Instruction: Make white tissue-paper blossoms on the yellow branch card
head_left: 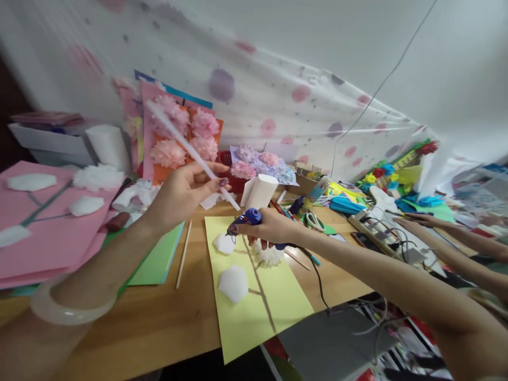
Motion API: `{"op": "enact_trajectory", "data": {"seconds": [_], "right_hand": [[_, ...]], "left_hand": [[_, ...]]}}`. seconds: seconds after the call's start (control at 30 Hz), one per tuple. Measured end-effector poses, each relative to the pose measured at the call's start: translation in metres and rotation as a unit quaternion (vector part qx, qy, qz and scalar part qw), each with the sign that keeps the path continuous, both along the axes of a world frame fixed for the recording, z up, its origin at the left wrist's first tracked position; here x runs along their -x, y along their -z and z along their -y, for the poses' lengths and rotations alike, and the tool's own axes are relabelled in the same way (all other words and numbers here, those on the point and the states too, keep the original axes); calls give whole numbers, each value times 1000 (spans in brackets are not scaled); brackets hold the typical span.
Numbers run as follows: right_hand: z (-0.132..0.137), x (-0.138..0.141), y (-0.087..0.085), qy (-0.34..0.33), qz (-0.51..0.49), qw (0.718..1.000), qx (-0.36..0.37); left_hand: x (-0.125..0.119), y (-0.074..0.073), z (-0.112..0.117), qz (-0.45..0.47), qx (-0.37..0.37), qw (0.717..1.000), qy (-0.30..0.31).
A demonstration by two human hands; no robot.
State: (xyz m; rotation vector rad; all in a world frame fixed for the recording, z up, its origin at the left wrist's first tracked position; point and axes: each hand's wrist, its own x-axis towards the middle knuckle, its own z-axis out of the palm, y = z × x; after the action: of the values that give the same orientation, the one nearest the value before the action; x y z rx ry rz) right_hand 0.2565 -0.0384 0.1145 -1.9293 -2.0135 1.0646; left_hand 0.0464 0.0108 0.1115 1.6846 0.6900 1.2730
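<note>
My left hand (pixel 188 190) pinches a long translucent glue stick (pixel 180 138) between thumb and fingers. The stick slants down to the right, its lower end close to a blue hot glue gun (pixel 251 216). Wrapped round that gun is my right hand (pixel 273 227), with a black cord trailing below the wrist. Under it lies a yellow sheet of paper (pixel 234 338) with a drawn brown stem. White many-sided pads (pixel 233 284) rest on the sheet, and a fluffy white paper flower (pixel 270 254) is partly covered by my right hand.
Pink sheets (pixel 24 201) with white shapes lie at left, beside green paper (pixel 153 262). A wooden stick (pixel 183 254) lies left of the yellow sheet. Scissors (pixel 315 221), a power strip (pixel 371 235) and another person's arms (pixel 448 238) are at right. A white roll (pixel 262 191) stands behind.
</note>
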Motion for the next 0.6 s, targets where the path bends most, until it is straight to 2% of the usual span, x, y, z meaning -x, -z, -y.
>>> {"op": "enact_trajectory", "data": {"seconds": [0.07,0.13,0.27,0.43,0.5,0.6], "right_hand": [[-2,3,-4,-2,0,1000,-6],[-2,6,-8,-6,0,1000,-13],[1,7,-14,-22,9,999,-26],[5,5,-16,-32,15,999,-24],[7,6,-17,-39,21,999,-20],[6,8,-19,-41,34,998,-20]], "left_hand": [[-7,-16,14,5,-28,1000,6],[-14,-24,24,-26,-51,998,13],[-22,-25,30,-93,-89,992,0],[-24,-30,33,-92,-125,987,-29],[-24,-36,35,-133,-176,975,-39],[-29,-49,37,-229,-247,940,-53]]}}
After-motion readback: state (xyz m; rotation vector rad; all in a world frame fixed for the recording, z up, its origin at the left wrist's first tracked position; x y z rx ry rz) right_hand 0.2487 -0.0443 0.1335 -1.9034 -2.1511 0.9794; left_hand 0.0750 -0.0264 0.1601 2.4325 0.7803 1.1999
